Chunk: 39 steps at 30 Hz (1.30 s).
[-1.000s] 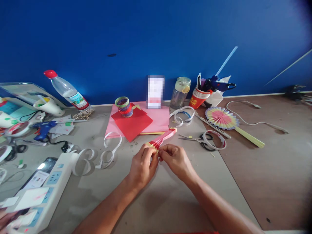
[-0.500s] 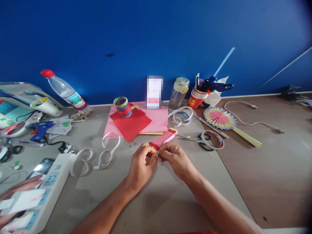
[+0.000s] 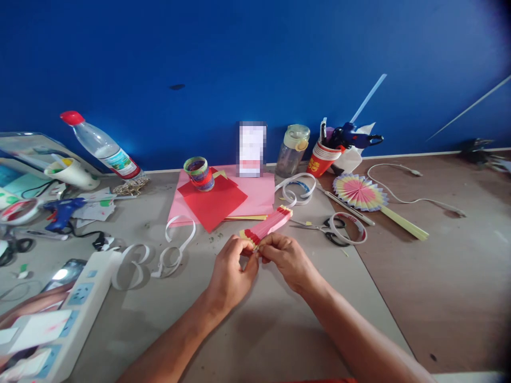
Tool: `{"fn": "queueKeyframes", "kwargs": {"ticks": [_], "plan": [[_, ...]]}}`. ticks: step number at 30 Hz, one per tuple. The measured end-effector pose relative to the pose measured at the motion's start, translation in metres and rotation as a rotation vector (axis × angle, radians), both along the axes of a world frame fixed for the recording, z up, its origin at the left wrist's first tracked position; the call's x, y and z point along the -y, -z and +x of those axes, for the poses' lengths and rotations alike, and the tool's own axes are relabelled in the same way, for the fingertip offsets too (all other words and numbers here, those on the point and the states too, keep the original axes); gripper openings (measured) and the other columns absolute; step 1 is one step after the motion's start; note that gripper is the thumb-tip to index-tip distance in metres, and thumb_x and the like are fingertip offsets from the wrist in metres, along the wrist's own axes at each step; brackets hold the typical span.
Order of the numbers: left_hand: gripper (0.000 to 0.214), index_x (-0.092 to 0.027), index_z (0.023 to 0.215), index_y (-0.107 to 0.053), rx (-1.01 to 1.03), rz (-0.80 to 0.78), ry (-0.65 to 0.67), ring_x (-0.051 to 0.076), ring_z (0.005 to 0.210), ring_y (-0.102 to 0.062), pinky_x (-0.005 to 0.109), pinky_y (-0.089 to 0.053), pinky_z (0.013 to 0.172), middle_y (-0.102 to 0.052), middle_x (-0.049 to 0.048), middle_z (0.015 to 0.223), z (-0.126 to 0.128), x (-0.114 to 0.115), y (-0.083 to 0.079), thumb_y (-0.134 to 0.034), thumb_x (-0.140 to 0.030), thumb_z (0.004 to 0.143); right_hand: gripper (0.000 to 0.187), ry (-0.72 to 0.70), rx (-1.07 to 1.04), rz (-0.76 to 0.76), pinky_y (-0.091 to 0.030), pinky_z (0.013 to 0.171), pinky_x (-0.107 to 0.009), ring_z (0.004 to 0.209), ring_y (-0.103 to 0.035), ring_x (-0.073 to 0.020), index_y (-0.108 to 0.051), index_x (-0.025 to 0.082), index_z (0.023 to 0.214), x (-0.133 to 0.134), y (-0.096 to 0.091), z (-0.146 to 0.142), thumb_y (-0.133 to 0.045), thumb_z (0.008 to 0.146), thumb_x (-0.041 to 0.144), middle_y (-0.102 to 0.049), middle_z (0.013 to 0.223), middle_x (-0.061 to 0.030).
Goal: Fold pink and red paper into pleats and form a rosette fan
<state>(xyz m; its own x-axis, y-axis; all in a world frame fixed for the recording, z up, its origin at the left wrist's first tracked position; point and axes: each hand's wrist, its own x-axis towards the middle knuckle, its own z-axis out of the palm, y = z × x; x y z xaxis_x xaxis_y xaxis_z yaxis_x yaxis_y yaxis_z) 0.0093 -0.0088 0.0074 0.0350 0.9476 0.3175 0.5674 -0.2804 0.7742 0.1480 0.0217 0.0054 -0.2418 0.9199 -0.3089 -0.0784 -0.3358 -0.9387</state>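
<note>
Between my hands is a strip of pleated paper (image 3: 268,225), pink in the middle with red and yellow ends, slanting up to the right. My left hand (image 3: 235,263) pinches its near, left end with thumb and fingers. My right hand (image 3: 284,259) has its fingertips closed at the same near edge, touching the left thumb; what exactly lies between the fingertips is too small to make out. Beyond the strip lie red paper sheets (image 3: 215,205) on pink paper (image 3: 255,194). To the right rest scissors (image 3: 334,232) beside a tape roll (image 3: 348,229).
A finished-looking paper fan (image 3: 360,192) lies at right near a white cable (image 3: 395,197). At the back stand a glass bottle (image 3: 293,154), stacked red cups (image 3: 319,159) and a small woven cup (image 3: 199,174). A power strip (image 3: 90,303), white strips (image 3: 175,255) and a glue gun (image 3: 64,211) occupy the left. Another person's hand (image 3: 38,304) shows there.
The view has shifted slightly. My hands stay pinched at the pleated paper's near end, with only a small shift of the strip and fingers.
</note>
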Motion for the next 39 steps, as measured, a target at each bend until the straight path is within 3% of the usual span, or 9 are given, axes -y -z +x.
{"fn": "queueKeyframes", "kwargs": {"ticks": [7, 12, 19, 25, 30, 34, 39], "plan": [[0.011, -0.021, 0.082, -0.053, -0.17, 0.03, -0.007, 0.015, 0.071, -0.056, 0.024, -0.044, 0.065, -0.056, 0.0027, 0.078, 0.001, 0.003, 0.002, -0.047, -0.012, 0.083, 0.01, -0.02, 0.164, 0.124, -0.035, 0.052, -0.021, 0.054, -0.044, -0.0096, -0.06, 0.016, 0.063, 0.002, 0.009, -0.002, -0.051, 0.066, 0.018, -0.053, 0.056, 0.0038], [0.013, -0.02, 0.077, -0.052, -0.16, 0.014, -0.01, 0.015, 0.07, -0.055, 0.024, -0.043, 0.064, -0.055, 0.0022, 0.075, 0.0, 0.0, 0.002, -0.046, -0.011, 0.082, 0.01, -0.009, 0.277, 0.165, -0.034, 0.051, -0.02, 0.053, -0.045, -0.0094, -0.059, 0.016, 0.063, 0.004, 0.009, -0.004, -0.051, 0.068, 0.02, -0.054, 0.057, 0.0042], [0.009, -0.019, 0.072, -0.052, -0.013, -0.133, -0.042, 0.013, 0.065, -0.053, 0.022, -0.042, 0.061, -0.054, -0.0008, 0.07, -0.002, -0.003, 0.004, -0.051, -0.013, 0.079, 0.013, 0.018, 0.402, 0.191, -0.038, 0.052, -0.02, 0.056, -0.051, -0.0113, -0.061, 0.016, 0.063, 0.008, -0.002, -0.006, -0.051, 0.07, 0.017, -0.06, 0.059, 0.0016], [0.003, -0.018, 0.073, -0.056, 0.271, -0.353, -0.078, 0.01, 0.058, -0.056, 0.019, -0.041, 0.054, -0.06, -0.0024, 0.066, -0.002, -0.005, -0.002, -0.054, -0.017, 0.075, 0.02, 0.059, 0.426, 0.425, -0.045, 0.067, -0.021, 0.069, -0.062, -0.0135, -0.067, 0.02, 0.071, 0.014, -0.011, -0.008, -0.05, 0.074, 0.011, -0.068, 0.073, -0.0001], [0.004, -0.017, 0.071, -0.056, 0.415, -0.437, -0.089, 0.009, 0.054, -0.056, 0.017, -0.04, 0.051, -0.06, -0.0041, 0.061, -0.001, -0.008, -0.005, -0.056, -0.019, 0.075, 0.021, 0.069, 0.463, 0.519, -0.044, 0.066, -0.02, 0.069, -0.063, -0.0133, -0.068, 0.02, 0.073, 0.014, -0.009, -0.007, -0.049, 0.075, 0.009, -0.069, 0.073, -0.0008], [0.005, -0.017, 0.072, -0.056, 0.345, -0.391, -0.109, 0.009, 0.054, -0.054, 0.017, -0.041, 0.051, -0.059, -0.0037, 0.062, 0.0, -0.007, -0.001, -0.056, -0.02, 0.076, 0.019, 0.067, 0.515, 0.548, -0.042, 0.063, -0.02, 0.064, -0.061, -0.0126, -0.067, 0.019, 0.07, 0.014, -0.009, -0.008, -0.051, 0.077, 0.011, -0.067, 0.069, -0.0011], [0.008, -0.017, 0.073, -0.055, 0.056, -0.116, -0.068, 0.01, 0.062, -0.054, 0.019, -0.043, 0.058, -0.056, -0.0011, 0.069, 0.0, -0.003, 0.001, -0.052, -0.015, 0.081, 0.016, 0.072, 0.515, 0.423, -0.04, 0.058, -0.02, 0.06, -0.057, -0.0119, -0.064, 0.018, 0.066, 0.015, -0.009, -0.01, -0.052, 0.076, 0.016, -0.064, 0.065, 0.0003]]}}
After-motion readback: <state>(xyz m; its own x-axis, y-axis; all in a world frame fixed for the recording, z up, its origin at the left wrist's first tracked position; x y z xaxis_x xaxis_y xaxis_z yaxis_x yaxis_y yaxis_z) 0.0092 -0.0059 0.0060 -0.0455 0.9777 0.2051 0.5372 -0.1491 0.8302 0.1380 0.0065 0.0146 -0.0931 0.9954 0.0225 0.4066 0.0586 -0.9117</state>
